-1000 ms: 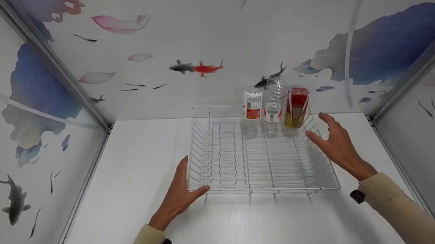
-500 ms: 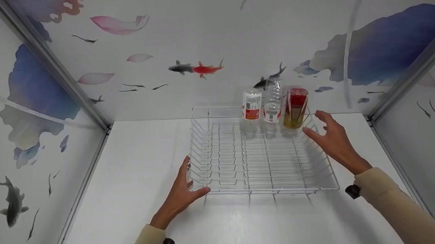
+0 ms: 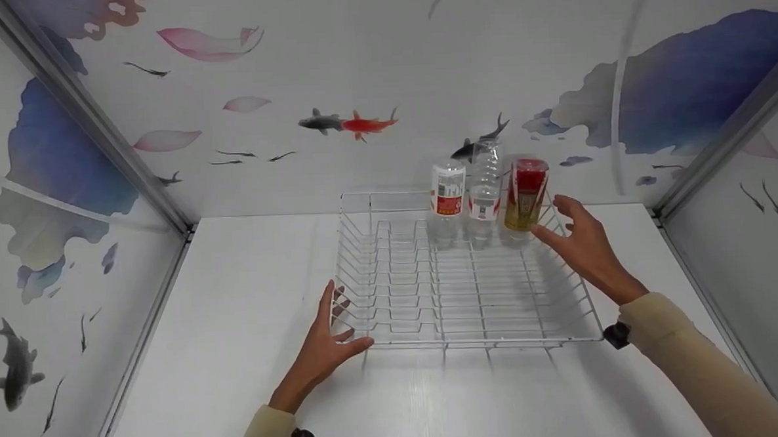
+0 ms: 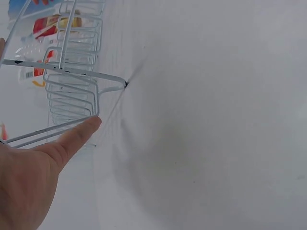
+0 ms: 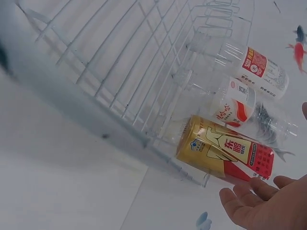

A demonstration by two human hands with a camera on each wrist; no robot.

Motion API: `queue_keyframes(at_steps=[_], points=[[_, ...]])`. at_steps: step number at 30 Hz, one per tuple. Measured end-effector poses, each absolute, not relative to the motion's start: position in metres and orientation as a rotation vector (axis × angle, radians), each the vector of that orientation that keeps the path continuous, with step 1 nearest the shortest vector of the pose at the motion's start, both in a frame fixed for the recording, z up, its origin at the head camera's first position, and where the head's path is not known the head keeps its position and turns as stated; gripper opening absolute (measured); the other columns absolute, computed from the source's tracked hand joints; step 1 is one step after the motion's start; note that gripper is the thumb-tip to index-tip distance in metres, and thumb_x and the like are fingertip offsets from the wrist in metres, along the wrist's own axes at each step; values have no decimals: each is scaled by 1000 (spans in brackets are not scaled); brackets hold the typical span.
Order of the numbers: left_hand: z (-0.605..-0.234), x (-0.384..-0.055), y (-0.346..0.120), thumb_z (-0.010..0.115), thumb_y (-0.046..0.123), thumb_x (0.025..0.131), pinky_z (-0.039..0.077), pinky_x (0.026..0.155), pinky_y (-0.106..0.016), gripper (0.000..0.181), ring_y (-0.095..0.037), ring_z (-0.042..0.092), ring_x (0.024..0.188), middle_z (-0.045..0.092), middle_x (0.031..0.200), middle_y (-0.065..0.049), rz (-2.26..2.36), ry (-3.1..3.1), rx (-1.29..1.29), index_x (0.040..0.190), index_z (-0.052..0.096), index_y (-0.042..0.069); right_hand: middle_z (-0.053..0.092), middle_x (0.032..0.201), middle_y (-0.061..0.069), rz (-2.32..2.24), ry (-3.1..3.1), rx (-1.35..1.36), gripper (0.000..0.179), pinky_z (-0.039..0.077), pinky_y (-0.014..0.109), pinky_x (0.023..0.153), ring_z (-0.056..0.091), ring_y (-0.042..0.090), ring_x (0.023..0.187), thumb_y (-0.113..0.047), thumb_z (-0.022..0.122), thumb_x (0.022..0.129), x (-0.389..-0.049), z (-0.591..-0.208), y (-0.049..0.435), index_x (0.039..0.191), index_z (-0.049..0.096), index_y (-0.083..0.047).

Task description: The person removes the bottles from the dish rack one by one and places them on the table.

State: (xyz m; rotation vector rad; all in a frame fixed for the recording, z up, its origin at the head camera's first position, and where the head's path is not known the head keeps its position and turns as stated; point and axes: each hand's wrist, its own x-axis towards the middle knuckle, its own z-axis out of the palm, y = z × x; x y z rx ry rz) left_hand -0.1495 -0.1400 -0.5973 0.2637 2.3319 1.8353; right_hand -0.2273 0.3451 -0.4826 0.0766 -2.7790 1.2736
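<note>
A white wire rack [image 3: 486, 342] stands on the table. In it, at the back right, are two clear plastic bottles: a left bottle [image 3: 449, 189] with a red-and-white label and a middle bottle [image 3: 487, 204]. Beside them is a red-and-gold can [image 3: 527, 193]. My left hand [image 3: 316, 350] is at the rack's front left corner; its thumb lies along the front wire and fingertips show through the side wires. At the right side my right hand [image 3: 584, 246] has its fingers spread, the thumb close to the can. The right wrist view shows those fingers [image 5: 247, 199] beside the can's red end.
White panels with painted fish and petals enclose the table [image 3: 246, 264] at the back and both sides. A metal post [image 3: 96, 126] runs along the left corner, another along the right. Dark wrist devices sit at both cuffs.
My right hand has moved left, closer to the can. The left fingers have come further in at the rack's side, more tips showing through the wires. Rack, bottles and can have not visibly moved.
</note>
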Motion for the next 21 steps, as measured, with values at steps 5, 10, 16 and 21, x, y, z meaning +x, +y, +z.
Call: queue_keyframes(at_steps=[5,10,16,21], points=[[-598,-148,-142,97,33,87,52,115,-58,133,-46,33,162,21,180,-20,1845,2327,260,178,2,19,33,175,27,1323,-2769,69,90,34,70,127,33,49,161,-48,70,108,-235,-487,338,171,27,0],[-598,-147,-141,96,28,88,51,116,-59,131,-46,34,162,23,180,-20,1858,2322,252,179,2,19,35,175,25,1377,-2736,60,91,34,69,127,35,47,160,-52,71,107,-244,-491,332,171,30,-2],[-598,-146,-139,95,27,89,52,116,-58,130,-45,34,162,24,180,-19,1846,2327,239,179,1,19,38,174,22,1408,-2706,15,86,34,69,127,37,47,159,-48,73,107,-252,-496,331,169,33,-4],[-598,-146,-139,95,28,88,54,114,-57,130,-45,35,162,24,180,-19,1846,2333,238,179,2,19,37,174,22,1437,-2683,-20,87,33,68,128,37,46,159,-47,73,106,-256,-499,334,170,32,-4]])
